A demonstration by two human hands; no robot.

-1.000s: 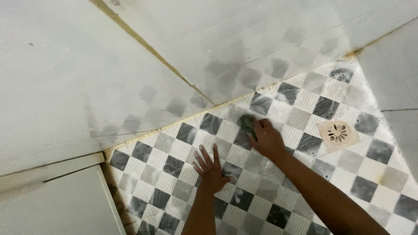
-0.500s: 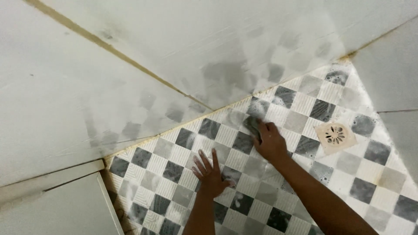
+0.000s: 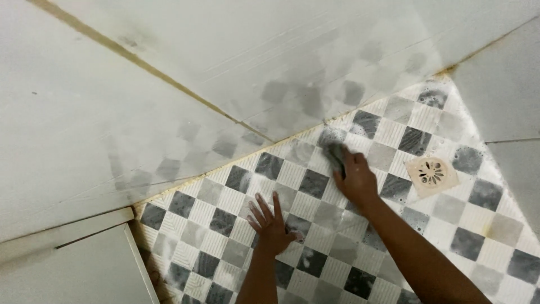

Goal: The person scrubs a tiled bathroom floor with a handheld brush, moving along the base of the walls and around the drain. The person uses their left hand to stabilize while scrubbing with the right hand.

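Your right hand [image 3: 358, 179] presses a dark green scrub pad [image 3: 336, 153] on the wet checkered floor [image 3: 450, 208] by the wall [image 3: 225, 56]. Your left hand [image 3: 271, 220] lies flat, fingers spread.

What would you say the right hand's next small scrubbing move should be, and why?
Probably a short stroke toward the floor drain: the right hand presses the dark scrub pad by the wall edge, and soapy film shows on tiles there; the left hand braces flat.

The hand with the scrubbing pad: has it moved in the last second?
Yes. The right hand and its dark scrubbing pad have slid along the checkered floor toward the floor drain, now nearer it.
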